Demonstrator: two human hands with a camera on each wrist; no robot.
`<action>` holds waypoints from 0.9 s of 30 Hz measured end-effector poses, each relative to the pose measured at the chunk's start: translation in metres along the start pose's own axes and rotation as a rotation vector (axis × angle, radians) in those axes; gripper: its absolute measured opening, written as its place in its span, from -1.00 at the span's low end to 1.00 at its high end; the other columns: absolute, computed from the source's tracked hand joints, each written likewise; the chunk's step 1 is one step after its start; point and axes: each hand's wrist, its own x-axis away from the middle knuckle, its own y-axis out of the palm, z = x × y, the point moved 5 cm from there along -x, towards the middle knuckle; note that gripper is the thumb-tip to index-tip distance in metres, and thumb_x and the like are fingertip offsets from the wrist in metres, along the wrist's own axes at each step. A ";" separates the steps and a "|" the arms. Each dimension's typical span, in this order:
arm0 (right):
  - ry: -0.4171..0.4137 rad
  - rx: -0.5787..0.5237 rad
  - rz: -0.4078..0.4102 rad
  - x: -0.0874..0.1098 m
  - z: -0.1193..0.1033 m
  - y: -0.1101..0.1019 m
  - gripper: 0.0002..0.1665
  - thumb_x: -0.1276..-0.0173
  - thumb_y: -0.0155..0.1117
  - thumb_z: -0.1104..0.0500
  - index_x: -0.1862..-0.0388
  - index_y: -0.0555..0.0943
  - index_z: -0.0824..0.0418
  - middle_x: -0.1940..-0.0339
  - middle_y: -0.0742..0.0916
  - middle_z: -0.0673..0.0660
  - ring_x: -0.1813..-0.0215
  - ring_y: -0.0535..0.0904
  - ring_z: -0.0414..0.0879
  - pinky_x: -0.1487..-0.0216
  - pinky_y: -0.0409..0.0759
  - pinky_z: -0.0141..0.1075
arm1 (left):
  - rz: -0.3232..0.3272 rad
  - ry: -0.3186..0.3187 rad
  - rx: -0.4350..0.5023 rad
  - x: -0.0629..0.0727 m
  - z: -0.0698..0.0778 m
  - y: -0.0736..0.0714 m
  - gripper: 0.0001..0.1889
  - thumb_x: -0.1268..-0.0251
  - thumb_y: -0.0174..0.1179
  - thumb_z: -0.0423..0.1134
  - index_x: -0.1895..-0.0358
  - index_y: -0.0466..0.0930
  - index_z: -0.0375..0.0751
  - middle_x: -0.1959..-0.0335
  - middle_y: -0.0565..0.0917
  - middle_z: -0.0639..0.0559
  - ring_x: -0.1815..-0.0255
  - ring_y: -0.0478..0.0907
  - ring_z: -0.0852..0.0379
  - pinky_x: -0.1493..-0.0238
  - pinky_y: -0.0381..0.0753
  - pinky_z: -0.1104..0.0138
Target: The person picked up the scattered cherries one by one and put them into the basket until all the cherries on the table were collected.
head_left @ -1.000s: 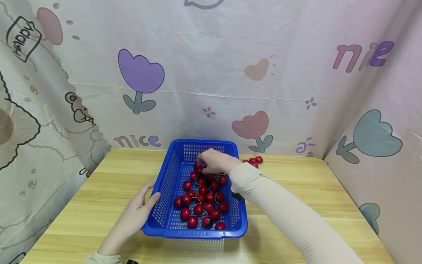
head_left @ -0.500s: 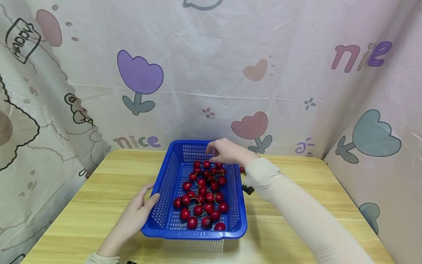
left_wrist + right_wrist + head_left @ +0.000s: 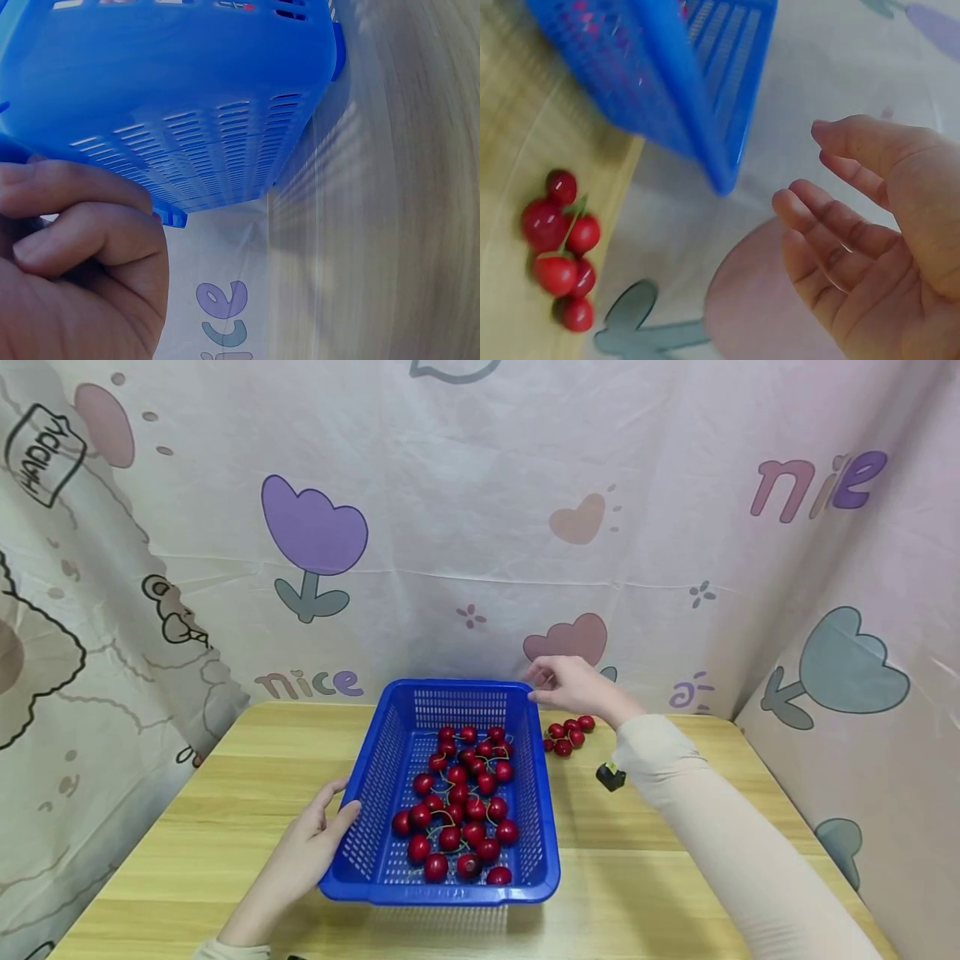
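A blue slotted basket (image 3: pixel 375 793) stands on the wooden table and holds several red cherries (image 3: pixel 461 802) with green stems. My left hand (image 3: pixel 337 806) grips the basket's left wall near the front, fingers curled at the rim (image 3: pixel 82 225). My right hand (image 3: pixel 542 687) hovers above the basket's far right corner, fingers loosely bent and holding nothing (image 3: pixel 810 172). Just below and right of it, a small cluster of loose cherries (image 3: pixel 566 735) lies on the table beside the basket (image 3: pixel 559 251). The basket's outer wall fills the left wrist view (image 3: pixel 187 97).
The wooden table (image 3: pixel 675 827) is boxed in by a printed cloth backdrop (image 3: pixel 480 527) at the back and on both sides. Bare tabletop lies to the right of the basket and in front of it.
My right hand rose from the cherries at the basket's far end and moved right, past the rim, to above the far right corner. The left hand and the basket stayed put.
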 end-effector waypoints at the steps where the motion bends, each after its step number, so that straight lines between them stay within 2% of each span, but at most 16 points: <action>1: 0.010 -0.011 0.009 0.002 0.006 0.000 -0.61 -0.48 0.46 0.16 -0.22 0.68 0.25 -0.04 0.81 0.24 -0.06 0.76 0.10 -0.24 0.74 0.04 | 0.000 0.000 0.000 0.000 0.000 0.000 -0.37 -0.78 -0.02 0.06 -0.68 0.12 -0.11 0.21 0.78 -0.19 0.32 0.80 -0.02 0.38 0.84 0.17; 6: 0.064 -0.050 0.026 0.010 0.043 0.004 -0.61 -0.50 0.43 0.20 -0.24 0.66 0.29 -0.12 0.78 0.38 -0.15 0.75 0.23 -0.29 0.71 0.13 | 0.000 -0.003 -0.003 -0.001 -0.001 0.000 -0.37 -0.78 -0.02 0.07 -0.68 0.12 -0.10 0.19 0.77 -0.19 0.31 0.80 -0.01 0.37 0.85 0.17; 11: 0.129 -0.061 -0.011 0.019 0.078 0.015 -0.52 -0.56 0.35 0.17 -0.34 0.60 0.38 -0.31 0.70 0.46 -0.37 0.63 0.37 -0.45 0.58 0.23 | 0.005 -0.005 -0.010 -0.001 -0.001 0.000 -0.38 -0.78 -0.02 0.07 -0.68 0.14 -0.10 0.20 0.77 -0.19 0.31 0.80 -0.01 0.37 0.85 0.17; 18: 0.209 -0.018 -0.034 0.025 0.109 0.032 -0.48 -0.56 0.22 0.28 -0.44 0.55 0.41 -0.49 0.58 0.48 -0.55 0.44 0.45 -0.59 0.41 0.29 | 0.004 -0.011 -0.006 0.000 0.001 0.000 -0.38 -0.78 -0.02 0.07 -0.68 0.14 -0.11 0.20 0.77 -0.20 0.31 0.80 -0.02 0.37 0.85 0.17; 21: 0.236 -0.013 -0.056 0.025 0.117 0.040 -0.42 -0.48 0.16 0.42 -0.48 0.53 0.39 -0.52 0.53 0.51 -0.40 0.58 0.43 -0.43 0.59 0.21 | 0.002 -0.011 0.004 0.000 0.001 0.000 -0.39 -0.78 -0.02 0.05 -0.67 0.15 -0.11 0.21 0.77 -0.20 0.32 0.80 -0.03 0.38 0.85 0.17; 25: 0.214 -0.001 -0.081 0.024 0.122 0.052 -0.31 -0.35 0.03 0.56 -0.46 0.56 0.37 -0.47 0.58 0.49 -0.26 0.65 0.32 -0.27 0.67 0.09 | 0.002 -0.011 0.007 0.000 0.000 0.000 -0.40 -0.78 -0.02 0.05 -0.67 0.14 -0.11 0.20 0.78 -0.20 0.32 0.81 -0.03 0.38 0.85 0.16; 27: 0.180 0.014 -0.084 0.022 0.121 0.056 -0.30 -0.30 -0.03 0.60 -0.42 0.59 0.39 -0.41 0.64 0.48 -0.34 0.61 0.31 -0.37 0.64 0.12 | 0.003 -0.012 0.004 -0.001 0.000 0.001 -0.39 -0.78 -0.02 0.05 -0.67 0.14 -0.11 0.18 0.78 -0.20 0.31 0.81 -0.02 0.38 0.85 0.16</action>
